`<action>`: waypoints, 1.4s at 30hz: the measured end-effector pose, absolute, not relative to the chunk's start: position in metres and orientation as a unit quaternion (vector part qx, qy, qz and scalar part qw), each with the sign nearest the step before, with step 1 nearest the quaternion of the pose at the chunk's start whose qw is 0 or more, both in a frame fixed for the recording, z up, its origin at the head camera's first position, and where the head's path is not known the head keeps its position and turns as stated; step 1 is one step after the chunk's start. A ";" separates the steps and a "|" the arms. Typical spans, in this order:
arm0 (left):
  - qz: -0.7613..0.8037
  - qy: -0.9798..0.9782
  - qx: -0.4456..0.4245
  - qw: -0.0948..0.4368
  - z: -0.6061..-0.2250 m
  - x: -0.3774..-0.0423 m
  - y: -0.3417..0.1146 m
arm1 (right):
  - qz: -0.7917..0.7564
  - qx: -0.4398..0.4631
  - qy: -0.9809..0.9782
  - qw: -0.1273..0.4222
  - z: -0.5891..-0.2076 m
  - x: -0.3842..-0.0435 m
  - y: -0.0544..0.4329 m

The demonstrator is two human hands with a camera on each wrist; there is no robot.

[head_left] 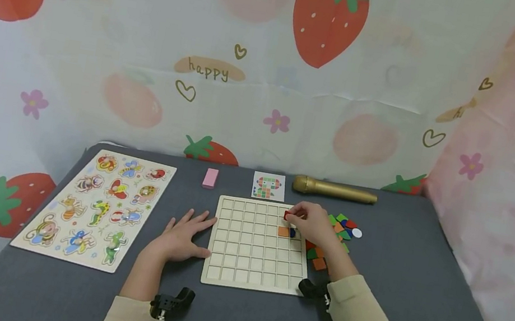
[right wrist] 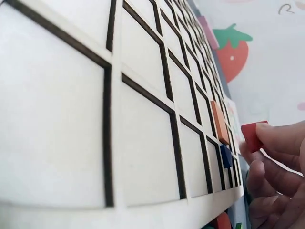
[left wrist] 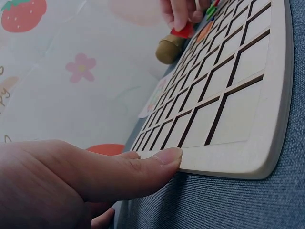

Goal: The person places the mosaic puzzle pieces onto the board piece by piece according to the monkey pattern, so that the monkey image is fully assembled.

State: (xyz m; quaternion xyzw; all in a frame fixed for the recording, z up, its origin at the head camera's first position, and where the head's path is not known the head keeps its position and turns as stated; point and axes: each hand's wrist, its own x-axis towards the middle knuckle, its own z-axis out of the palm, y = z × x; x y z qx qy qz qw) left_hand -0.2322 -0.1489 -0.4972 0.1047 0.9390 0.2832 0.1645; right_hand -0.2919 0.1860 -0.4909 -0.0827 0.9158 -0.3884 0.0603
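A pale wooden grid board lies on the table in the head view. My right hand is over its far right corner and pinches a small red square tile between thumb and fingers. In the right wrist view that tile is held just above the grid. An orange square tile and a dark blue piece sit in neighbouring cells near the right side. At the board's left edge, my left hand lies with fingers spread, its thumb touching the rim.
Loose coloured tiles lie along the board's right side, partly hidden by the right arm. Behind the board are a pattern card, a pink block and a gold microphone. An insect picture board lies at left.
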 end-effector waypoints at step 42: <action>0.280 0.939 0.109 0.169 -0.496 -0.233 -0.149 | -0.359 -0.079 0.928 0.063 -0.483 -0.273 0.205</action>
